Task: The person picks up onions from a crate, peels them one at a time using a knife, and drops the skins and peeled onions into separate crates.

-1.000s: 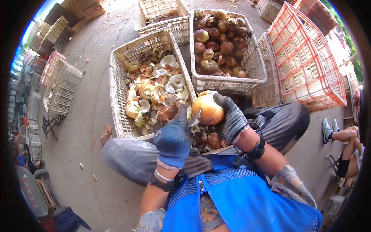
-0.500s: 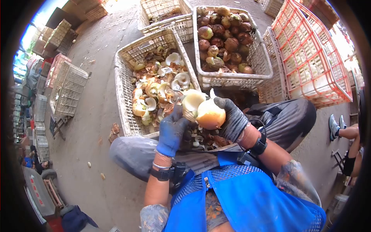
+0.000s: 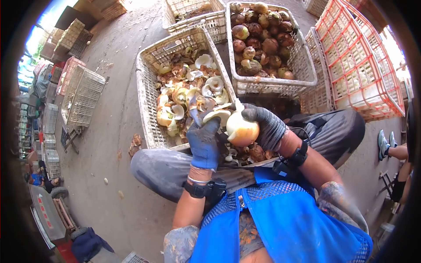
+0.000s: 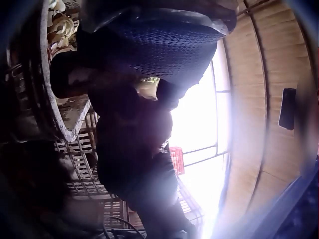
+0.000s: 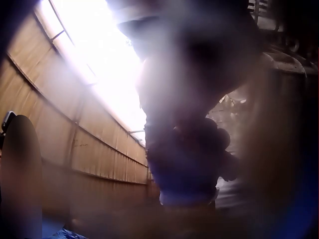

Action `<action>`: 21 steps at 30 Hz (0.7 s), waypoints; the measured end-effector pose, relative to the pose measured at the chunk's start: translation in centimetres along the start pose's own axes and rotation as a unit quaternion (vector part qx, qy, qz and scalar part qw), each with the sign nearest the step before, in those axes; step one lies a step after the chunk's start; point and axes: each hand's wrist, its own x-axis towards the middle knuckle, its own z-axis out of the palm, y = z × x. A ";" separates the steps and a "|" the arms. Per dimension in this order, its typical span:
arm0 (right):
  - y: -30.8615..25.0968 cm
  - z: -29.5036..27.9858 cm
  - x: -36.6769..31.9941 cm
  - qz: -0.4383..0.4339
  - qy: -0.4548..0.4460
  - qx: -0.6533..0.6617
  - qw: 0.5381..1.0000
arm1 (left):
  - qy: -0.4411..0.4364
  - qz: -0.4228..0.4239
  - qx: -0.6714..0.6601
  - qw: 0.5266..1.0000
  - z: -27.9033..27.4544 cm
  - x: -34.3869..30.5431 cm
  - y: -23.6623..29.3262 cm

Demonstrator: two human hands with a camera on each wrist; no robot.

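In the head view my right hand [image 3: 266,127], in a grey knit glove, holds a partly peeled onion [image 3: 244,131] over my lap. Pale flesh shows at the onion's top and a golden outer layer lower down. Beside it on the left, my left hand [image 3: 204,142], in a blue glove with a dark palm, pinches a pale piece of onion layer [image 3: 218,116] close against the onion. Both wrist views are dark and backlit; the blue glove [image 5: 187,179] shows dimly in the right one. No knife blade shows now.
Just ahead stands a crate [image 3: 144,94] of onion peelings. Behind it to the right, another crate [image 3: 280,81] holds unpeeled onions. A crate with red edges [image 3: 351,65] leans at the right. More peelings [image 3: 256,153] lie between my knees. Another person's legs [image 3: 397,152] show at far right.
A knife blade at my left hand one second ago is out of sight now. A thick layer has come away from the onion's top into my left fingers. The view has shifted slightly.
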 end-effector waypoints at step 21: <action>2.4 -2.7 0.6 0.020 0.015 0.251 0.968 | 0.034 0.309 0.418 0.854 1.5 -0.5 1.0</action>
